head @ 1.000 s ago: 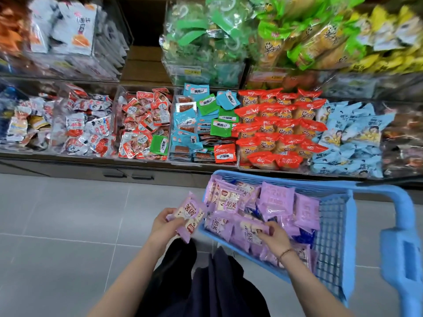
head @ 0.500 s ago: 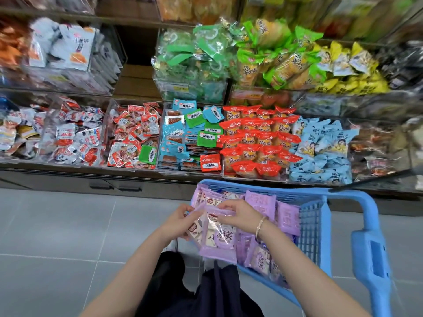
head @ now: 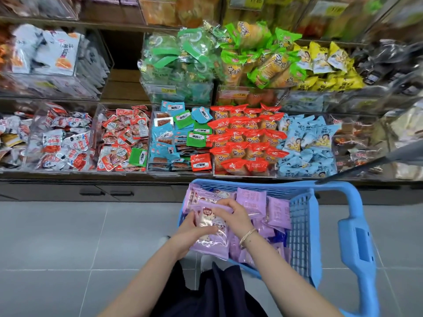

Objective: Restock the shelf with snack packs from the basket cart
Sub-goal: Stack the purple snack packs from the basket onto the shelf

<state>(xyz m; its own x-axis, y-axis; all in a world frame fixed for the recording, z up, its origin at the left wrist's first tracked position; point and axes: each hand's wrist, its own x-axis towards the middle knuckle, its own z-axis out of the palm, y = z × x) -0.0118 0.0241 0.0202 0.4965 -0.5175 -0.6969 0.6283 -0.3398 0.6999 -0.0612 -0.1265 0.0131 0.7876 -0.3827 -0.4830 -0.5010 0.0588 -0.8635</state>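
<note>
Both hands are working over the near-left corner of the blue basket cart (head: 303, 227), which is sitting at 5 o'clock in the view. The left hand (head: 192, 232) is holding a bundle of purple snack packs (head: 215, 244) from its 9 o'clock side, the grip curling round the bundle with the thumb lying across the clear front. The right hand (head: 235, 213), a bracelet (head: 247, 235) on its wrist, is reaching in from 3 o'clock, its grip pinching the bundle's top edge. Loose purple packs (head: 251, 199) are lying piled in the cart at 1 o'clock from the hands. The shelf (head: 68, 176) is running across at 12 o'clock, its clear bins crowded: orange-red packs (head: 247, 138) straight beyond the cart, pale blue packs (head: 306, 143) at their 3 o'clock, and grey floor tiles (head: 57, 236) are spreading out at 8 o'clock
</note>
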